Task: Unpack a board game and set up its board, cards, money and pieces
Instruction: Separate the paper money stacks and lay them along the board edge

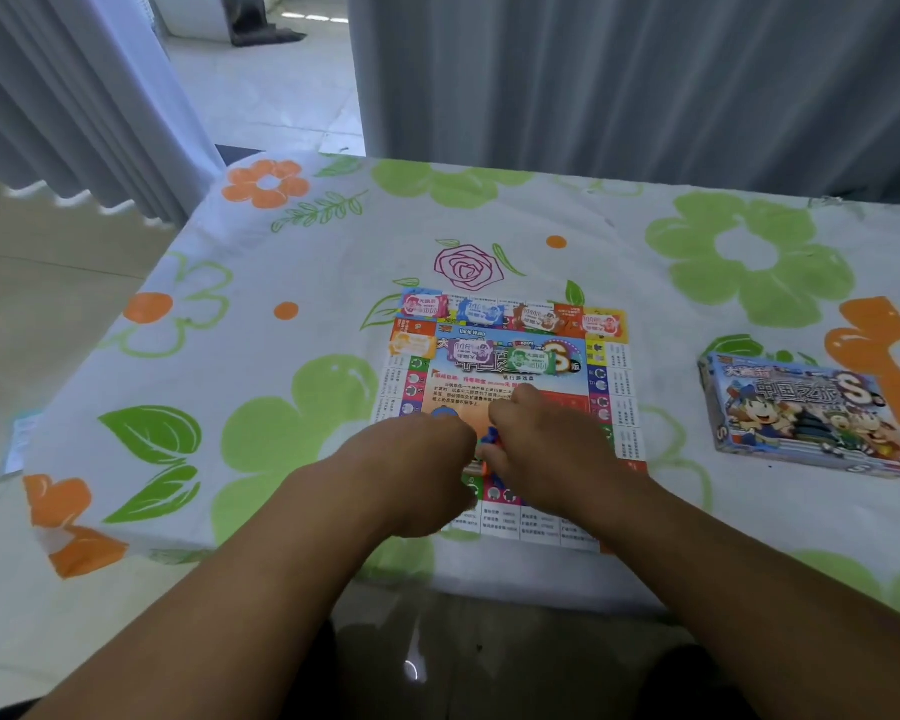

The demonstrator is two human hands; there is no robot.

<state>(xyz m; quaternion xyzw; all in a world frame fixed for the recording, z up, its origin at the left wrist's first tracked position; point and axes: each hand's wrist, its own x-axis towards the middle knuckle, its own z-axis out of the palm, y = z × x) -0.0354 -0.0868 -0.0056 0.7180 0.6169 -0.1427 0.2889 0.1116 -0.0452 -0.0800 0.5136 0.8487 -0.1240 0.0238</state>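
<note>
I'm in a home, a living room by the look of it: my table wears a soft cloth printed with big green and orange flowers, with a family game board spread on it. Long grey curtains hang down to the pale tiled floor, and a gap between them shows a sunlit tiled space beyond

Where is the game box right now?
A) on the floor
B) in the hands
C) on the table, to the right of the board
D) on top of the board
C: the game box lies flat on the flowered tablecloth, apart from the board and to its right.
</note>
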